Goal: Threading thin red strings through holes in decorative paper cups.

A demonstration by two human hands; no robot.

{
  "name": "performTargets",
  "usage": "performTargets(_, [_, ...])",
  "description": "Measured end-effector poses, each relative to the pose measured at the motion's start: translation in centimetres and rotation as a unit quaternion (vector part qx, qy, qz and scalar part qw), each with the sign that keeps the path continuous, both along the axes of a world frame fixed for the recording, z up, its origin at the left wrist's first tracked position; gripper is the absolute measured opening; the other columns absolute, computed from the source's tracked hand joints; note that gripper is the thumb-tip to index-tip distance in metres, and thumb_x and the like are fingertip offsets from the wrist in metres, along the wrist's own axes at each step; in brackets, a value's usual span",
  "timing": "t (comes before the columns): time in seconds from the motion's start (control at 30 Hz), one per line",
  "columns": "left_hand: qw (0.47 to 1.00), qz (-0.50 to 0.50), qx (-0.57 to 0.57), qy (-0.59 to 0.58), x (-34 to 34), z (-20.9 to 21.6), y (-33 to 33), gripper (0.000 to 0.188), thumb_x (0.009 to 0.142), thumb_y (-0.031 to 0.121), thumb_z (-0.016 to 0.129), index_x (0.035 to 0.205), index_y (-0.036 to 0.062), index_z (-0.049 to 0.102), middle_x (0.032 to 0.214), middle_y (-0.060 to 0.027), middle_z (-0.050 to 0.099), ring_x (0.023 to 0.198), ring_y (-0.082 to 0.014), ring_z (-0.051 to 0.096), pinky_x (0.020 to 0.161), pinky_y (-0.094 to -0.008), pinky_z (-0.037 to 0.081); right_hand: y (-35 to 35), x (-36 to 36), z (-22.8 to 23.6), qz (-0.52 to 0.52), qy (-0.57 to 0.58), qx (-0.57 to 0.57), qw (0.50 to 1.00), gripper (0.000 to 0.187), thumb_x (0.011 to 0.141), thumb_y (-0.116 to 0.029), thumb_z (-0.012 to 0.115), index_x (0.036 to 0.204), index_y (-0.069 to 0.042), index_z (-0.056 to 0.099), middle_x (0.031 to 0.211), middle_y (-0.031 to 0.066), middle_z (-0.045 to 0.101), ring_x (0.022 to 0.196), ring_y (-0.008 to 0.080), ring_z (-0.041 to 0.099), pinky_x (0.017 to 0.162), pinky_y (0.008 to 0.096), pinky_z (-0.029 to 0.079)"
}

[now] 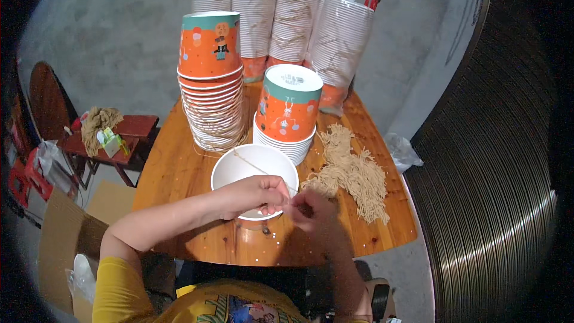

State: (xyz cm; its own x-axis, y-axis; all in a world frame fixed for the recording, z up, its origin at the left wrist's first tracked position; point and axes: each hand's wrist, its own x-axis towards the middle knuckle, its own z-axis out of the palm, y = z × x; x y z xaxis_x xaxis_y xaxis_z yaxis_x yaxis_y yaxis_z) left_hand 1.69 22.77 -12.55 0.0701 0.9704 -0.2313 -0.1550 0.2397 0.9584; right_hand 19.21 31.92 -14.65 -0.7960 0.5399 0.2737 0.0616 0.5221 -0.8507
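Over a white paper bucket [230,170] standing mouth up near the table's front, my left hand [257,196] pinches a thin beige cord [254,165]. The cord runs from the bucket's far side toward my fingers. Close beside it on the right, my right hand [311,208] is in shadow, its fingers closed at the cord's end. Behind the bucket stands a tall stack of orange and green paper buckets [206,48], bottoms up, with cords hanging around the lower rims. Next to it is a shorter bucket stack [287,104]. To its right lies a loose pile of beige cords [359,182].
Several tall bagged stacks of white-rimmed buckets [293,24] line the back of the wooden table [394,236]. At left are a dark red bench [134,125] and a cardboard box [63,227]. A ribbed metal shutter [496,161] rises at right.
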Motion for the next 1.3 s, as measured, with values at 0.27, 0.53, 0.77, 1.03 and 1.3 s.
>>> performTargets(0.27, [0.992, 0.027, -0.104, -0.065, -0.1, 1.1, -0.2, 0.005, 0.085, 0.008, 0.058, 0.090, 0.0086, 0.056, 0.075, 0.0034, 0.056, 0.064, -0.0023, 0.053, 0.054, -0.0139, 0.044, -0.1, -0.1, -1.0, -0.017, 0.014, 0.001, 1.000, 0.013, 0.081, -0.013, 0.067, 0.085, -0.001, 0.061, 0.073, 0.0029, 0.056, 0.068, 0.0096, 0.054, 0.064, 0.0222, 0.042])
performTargets(0.53, [0.995, 0.006, -0.054, -0.080, -0.5, 0.2, -0.1, 0.009, 0.084, 0.004, 0.058, 0.093, 0.0051, 0.055, 0.079, 0.0007, 0.057, 0.068, -0.0053, 0.054, 0.060, -0.0162, 0.045, -0.7, -0.2, -0.7, -0.024, 0.010, 0.044, 0.999, 0.017, 0.079, -0.014, 0.069, 0.089, -0.004, 0.060, 0.077, 0.0089, 0.060, 0.067, 0.0179, 0.060, 0.062, 0.0300, 0.049])
performTargets(0.77, [1.000, -0.010, -0.004, -0.024, -0.5, 0.1, -0.6, 0.022, 0.080, -0.002, 0.056, 0.101, 0.0033, 0.050, 0.088, -0.0025, 0.054, 0.078, -0.0088, 0.053, 0.071, -0.0202, 0.045, -1.4, -0.7, -0.6, -0.051, 0.067, 0.012, 0.996, 0.017, 0.080, -0.009, 0.069, 0.089, -0.003, 0.056, 0.071, -0.0028, 0.054, 0.064, 0.0029, 0.047, 0.058, 0.0194, 0.040])
performTargets(1.03, [0.955, 0.024, 0.134, 0.264, 0.9, 1.0, -1.6, 0.029, 0.083, 0.002, 0.055, 0.109, 0.0045, 0.043, 0.082, -0.0019, 0.050, 0.074, -0.0096, 0.049, 0.068, -0.0240, 0.044, -0.9, -0.6, -0.9, -0.056, 0.033, -0.011, 0.998, 0.014, 0.080, -0.010, 0.068, 0.085, -0.003, 0.057, 0.066, -0.0037, 0.051, 0.061, 0.0031, 0.044, 0.055, 0.0193, 0.037])
performTargets(1.3, [0.930, -0.014, 0.124, 0.346, -0.2, 1.5, -1.6, 0.016, 0.081, 0.009, 0.061, 0.094, 0.0020, 0.056, 0.082, -0.0051, 0.053, 0.074, -0.0122, 0.052, 0.068, -0.0269, 0.045, -1.4, -0.9, 0.1, -0.054, 0.026, 0.023, 0.998, 0.014, 0.079, -0.011, 0.069, 0.083, -0.003, 0.058, 0.063, -0.0038, 0.049, 0.057, 0.0035, 0.042, 0.053, 0.0203, 0.037])
